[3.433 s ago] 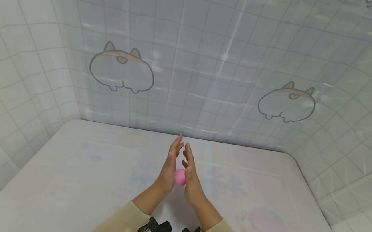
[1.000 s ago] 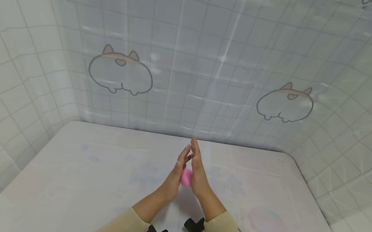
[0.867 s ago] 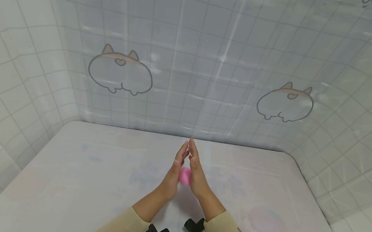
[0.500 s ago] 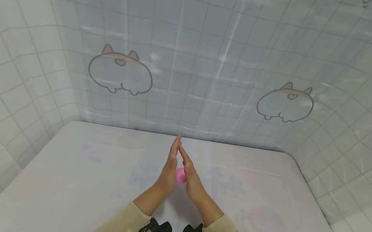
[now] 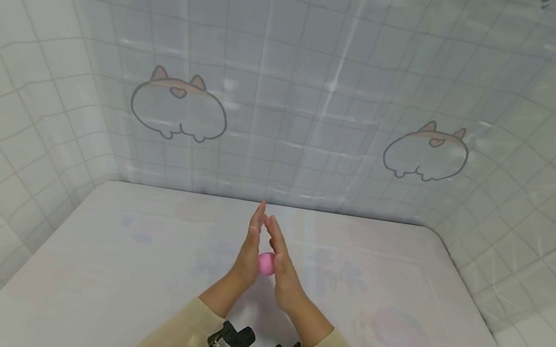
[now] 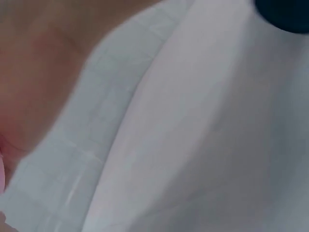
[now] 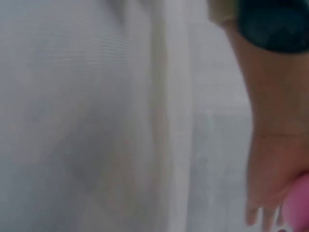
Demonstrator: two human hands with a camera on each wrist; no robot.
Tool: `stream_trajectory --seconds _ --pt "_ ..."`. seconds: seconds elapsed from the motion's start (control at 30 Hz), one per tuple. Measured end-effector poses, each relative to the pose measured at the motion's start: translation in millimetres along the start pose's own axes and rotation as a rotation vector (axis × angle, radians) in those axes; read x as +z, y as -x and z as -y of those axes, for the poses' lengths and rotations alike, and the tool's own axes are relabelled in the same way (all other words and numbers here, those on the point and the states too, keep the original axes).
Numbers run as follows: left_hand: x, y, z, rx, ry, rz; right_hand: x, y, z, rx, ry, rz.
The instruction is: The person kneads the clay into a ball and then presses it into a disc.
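Observation:
A smooth pink ball (image 5: 266, 264) sits between the two palms in the head view, raised over the table. My left hand (image 5: 246, 253) presses it from the left with fingers straight and pointing forward. From the other side the palm of my right hand (image 5: 288, 275) touches it, fingers also stretched out. The fingertips lean towards each other, the left ones slightly farther forward. At the edge of the right wrist view part of the pink ball (image 7: 297, 205) shows against the palm. Only a sliver of it enters the left wrist view.
A pale table (image 5: 131, 271) with faint printed patches lies under the hands. Behind it hangs a grid-patterned curtain (image 5: 288, 108) with cartoon animal drawings, and similar sheets close both sides. Black wrist cameras (image 5: 238, 337) stick out from both beige sleeves (image 5: 181, 337).
Both hands and the pink ball have shifted left over the last second. The left hand has slid forward past the right, which drew back. The ball stays between the palms.

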State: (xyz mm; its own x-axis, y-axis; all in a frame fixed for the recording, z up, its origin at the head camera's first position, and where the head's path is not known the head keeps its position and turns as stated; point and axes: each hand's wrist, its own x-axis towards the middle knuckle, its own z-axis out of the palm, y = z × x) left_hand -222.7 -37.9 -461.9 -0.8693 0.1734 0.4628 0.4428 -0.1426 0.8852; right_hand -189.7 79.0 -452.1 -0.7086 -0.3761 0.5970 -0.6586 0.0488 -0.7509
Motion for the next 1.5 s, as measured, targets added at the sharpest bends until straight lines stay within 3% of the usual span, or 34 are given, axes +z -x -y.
stream_trajectory --seconds 0.13,0.33,0.47,0.73,0.9,1.0,1.2,1.3,1.5 --pt "3.8 6.1 3.1 -0.029 -0.040 0.065 -4.4 -3.9 4.2 -0.018 0.011 -0.070" --pt "10.9 14.5 1.1 -0.087 -0.100 0.141 -11.4 -10.2 10.2 0.074 0.033 -0.150" --pt "12.0 18.8 0.1 -0.089 -0.103 0.189 -14.0 -13.8 4.6 0.141 0.050 -0.195" --pt "13.4 27.8 -2.7 -0.120 -0.024 0.287 -20.2 -18.0 -10.7 0.254 0.110 -0.317" --pt "13.9 25.1 -8.2 -0.102 0.082 0.312 -24.6 -21.7 9.5 0.296 0.127 -0.317" --pt "13.7 21.6 -13.7 -0.074 0.141 0.309 -25.7 -21.7 18.6 0.322 0.104 -0.294" --pt "14.2 14.0 -23.8 -0.010 0.210 0.252 -22.9 -15.5 -10.5 0.346 0.018 -0.237" --pt "15.0 11.0 -26.8 0.016 0.164 0.195 -19.2 -12.5 -23.4 0.310 -0.080 -0.198" --pt "15.1 3.9 -26.6 0.053 0.031 0.093 -10.2 -6.7 -27.6 0.228 -0.207 -0.115"
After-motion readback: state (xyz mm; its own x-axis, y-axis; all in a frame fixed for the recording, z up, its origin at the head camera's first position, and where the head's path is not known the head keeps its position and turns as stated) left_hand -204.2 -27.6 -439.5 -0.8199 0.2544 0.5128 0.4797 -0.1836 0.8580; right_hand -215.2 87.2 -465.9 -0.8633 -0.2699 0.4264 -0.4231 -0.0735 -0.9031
